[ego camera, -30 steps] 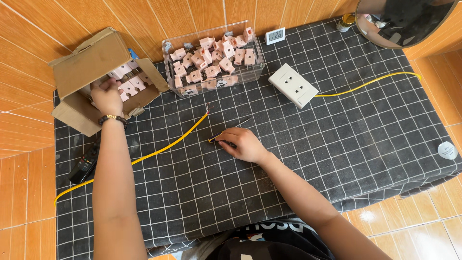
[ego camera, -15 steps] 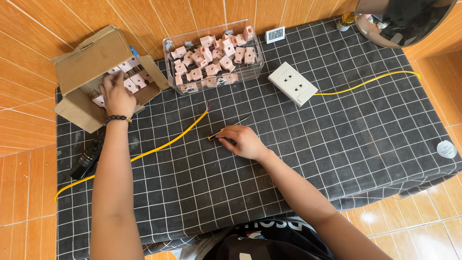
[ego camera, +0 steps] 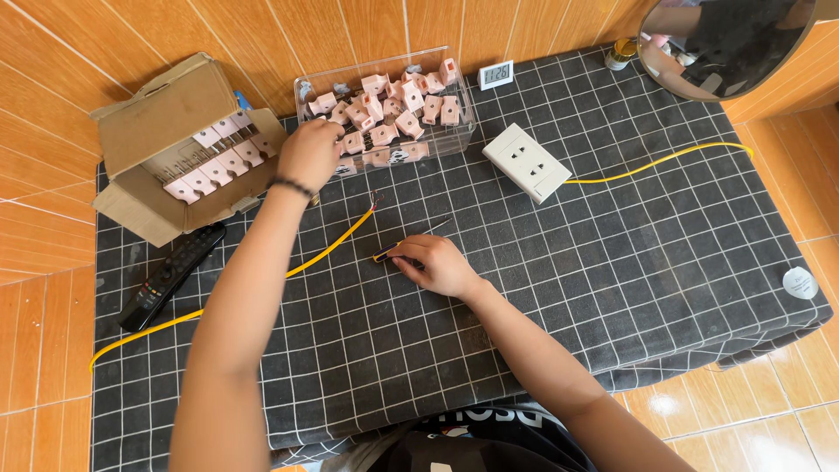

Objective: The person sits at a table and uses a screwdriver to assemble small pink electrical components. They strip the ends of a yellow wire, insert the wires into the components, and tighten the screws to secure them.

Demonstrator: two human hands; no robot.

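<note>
My left hand (ego camera: pixel 310 153) hovers with curled fingers at the left end of a clear plastic box (ego camera: pixel 463 131) full of several pink socket parts (ego camera: pixel 384 109). What the fingers enclose is hidden. My right hand (ego camera: pixel 437 265) lies on the black checked mat (ego camera: pixel 612 288), gripping a small screwdriver (ego camera: pixel 384 254) with a yellow and blue handle. A yellow cable (ego camera: pixel 301 264) with a stripped end runs beside it. A white wall socket (ego camera: pixel 526 162) lies to the right, a second yellow cable (ego camera: pixel 664 160) leading from it.
An open cardboard box (ego camera: pixel 166 114) with more pink parts stands at the far left. A black remote (ego camera: pixel 170 275) lies below it. A small digital clock (ego camera: pixel 496 74), a little jar (ego camera: pixel 620 54), a round mirror (ego camera: pixel 734 39) and a white disc (ego camera: pixel 800 282) lie around the mat.
My left hand has left the cardboard box and moved right to the clear plastic box. My right hand has stayed on the screwdriver.
</note>
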